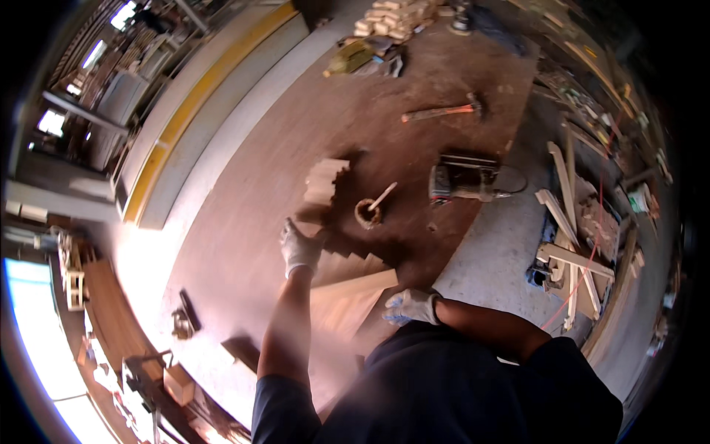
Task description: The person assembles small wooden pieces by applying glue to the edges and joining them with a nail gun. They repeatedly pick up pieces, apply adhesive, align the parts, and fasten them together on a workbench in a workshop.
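Note:
My left hand (pixel 299 250), in a pale work glove, reaches over the brown tabletop with fingers and thumb apart. Just beyond its fingertips stands a group of light wooden pieces (pixel 324 181) with a stepped edge; whether the hand touches them I cannot tell. Below that hand, more wooden pieces lie side by side, with a pale wood strip (pixel 359 288) along them. Close to my body, my right hand (pixel 411 306), also gloved, has its fingers loosely stretched toward the strip's end, with nothing visible in them. A small round pot (pixel 367 214) with a stick (pixel 383 195) leaning out stands beyond the pieces.
Right of the pot lies a power tool (pixel 462 181); farther back are a hammer (pixel 441 112) and stacked wooden blocks (pixel 396 18). Wood offcuts (pixel 573 244) pile up at the right. A dark clamp-like tool (pixel 185 317) sits left. A long yellow-striped bench (pixel 200 111) stands far left.

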### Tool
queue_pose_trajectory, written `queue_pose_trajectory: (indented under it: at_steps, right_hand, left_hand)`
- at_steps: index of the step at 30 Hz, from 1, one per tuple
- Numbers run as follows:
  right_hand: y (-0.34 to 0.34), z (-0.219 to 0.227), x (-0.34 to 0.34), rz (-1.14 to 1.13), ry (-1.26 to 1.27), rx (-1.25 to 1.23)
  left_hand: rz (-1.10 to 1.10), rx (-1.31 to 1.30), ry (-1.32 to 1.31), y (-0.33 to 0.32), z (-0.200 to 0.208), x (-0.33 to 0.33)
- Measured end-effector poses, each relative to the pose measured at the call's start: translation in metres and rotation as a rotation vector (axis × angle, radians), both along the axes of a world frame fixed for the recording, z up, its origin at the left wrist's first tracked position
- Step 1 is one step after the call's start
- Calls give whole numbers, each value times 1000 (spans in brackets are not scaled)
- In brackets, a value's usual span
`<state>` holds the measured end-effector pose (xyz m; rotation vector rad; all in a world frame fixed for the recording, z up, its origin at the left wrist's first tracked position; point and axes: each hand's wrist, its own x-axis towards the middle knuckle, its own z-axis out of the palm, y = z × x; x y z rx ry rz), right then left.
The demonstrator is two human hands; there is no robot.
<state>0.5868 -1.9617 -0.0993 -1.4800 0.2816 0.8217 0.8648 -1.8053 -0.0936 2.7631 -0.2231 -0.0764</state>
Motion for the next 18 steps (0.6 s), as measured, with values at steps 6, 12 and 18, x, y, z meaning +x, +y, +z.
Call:
queue_pose_trajectory:
  at_steps: [6, 12, 18]
  right_hand:
    - [-95, -168, -101, -42, -813, -302]
    - [-81, -79, -86, -23, -585, -488]
    - [-74, 3, -70, -649, 175, -134]
  left_hand:
    - [-327, -679, 192, 4, -71, 37]
    - [52, -146, 112, -7, -29, 31]
    - [-126, -640, -193, 0, 47, -28]
